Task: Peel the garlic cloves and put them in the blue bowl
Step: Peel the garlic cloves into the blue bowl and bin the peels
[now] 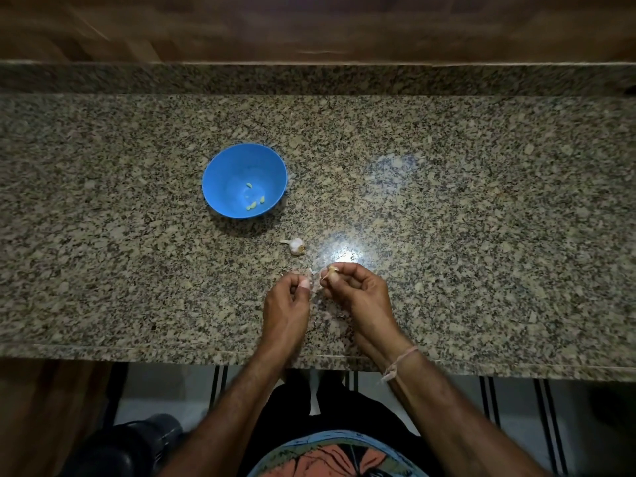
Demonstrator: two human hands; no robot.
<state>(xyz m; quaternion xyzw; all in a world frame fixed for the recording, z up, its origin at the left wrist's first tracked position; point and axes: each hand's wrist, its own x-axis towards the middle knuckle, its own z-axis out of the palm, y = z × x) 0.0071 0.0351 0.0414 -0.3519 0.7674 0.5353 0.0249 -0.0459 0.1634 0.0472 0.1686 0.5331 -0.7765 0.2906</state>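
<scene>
Nearest, over the bench point(481, 235), the left hand point(287, 304) pinches what looks like papery skin point(312, 277). The right hand point(358, 294) grips a garlic clove point(332, 270) at its fingertips. The skin should be pulled lengthwise with the clove held steady. Beyond lie the garlic bulb point(296, 246), then the blue bowl point(220, 173) holding peeled cloves point(254, 201).

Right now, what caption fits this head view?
Right hand pinches a garlic clove beside left hand; blue bowl holds peeled cloves.

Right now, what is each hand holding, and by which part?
The right hand pinches a garlic clove by its near end, with thumb and fingers. The left hand is curled beside it; whether it holds loose skin cannot be told.
</scene>
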